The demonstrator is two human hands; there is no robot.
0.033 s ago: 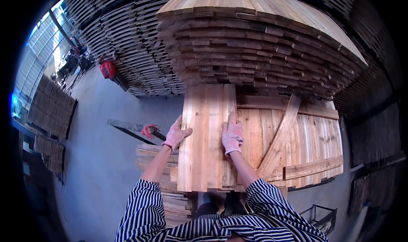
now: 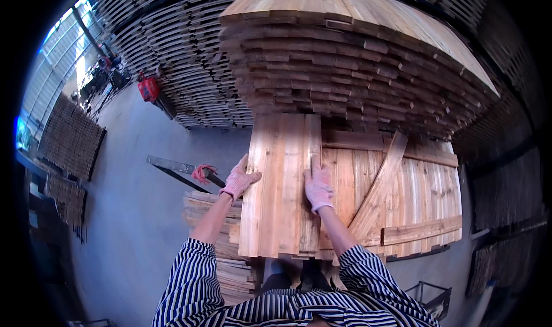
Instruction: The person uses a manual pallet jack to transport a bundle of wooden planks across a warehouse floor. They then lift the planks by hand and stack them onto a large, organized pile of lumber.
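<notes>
Several pale wooden boards (image 2: 280,212) lie side by side as a narrow panel in front of me, lengthwise away from my body. At their left edge is my left hand (image 2: 240,180) in a pinkish knit glove, thumb on top and fingers along the side, closed on the edge. My right hand (image 2: 319,188), gloved alike, rests against the right edge with its fingers stretched forward. Under and to the right of the boards lies a wider plank panel (image 2: 425,192), with a diagonal brace (image 2: 376,189) and crosspieces (image 2: 422,229) on it.
A tall stack of planks (image 2: 345,68) rises just beyond the boards. Loose boards (image 2: 210,212) are piled at lower left, near a dark metal bar (image 2: 178,170) with a pink tie (image 2: 204,172). A red machine (image 2: 148,89) stands farther off. Slatted stacks (image 2: 72,134) line the left side.
My right hand has shifted slightly right and toward me along the board edge. The left hand keeps its place on the left edge. The view has tilted a little.
</notes>
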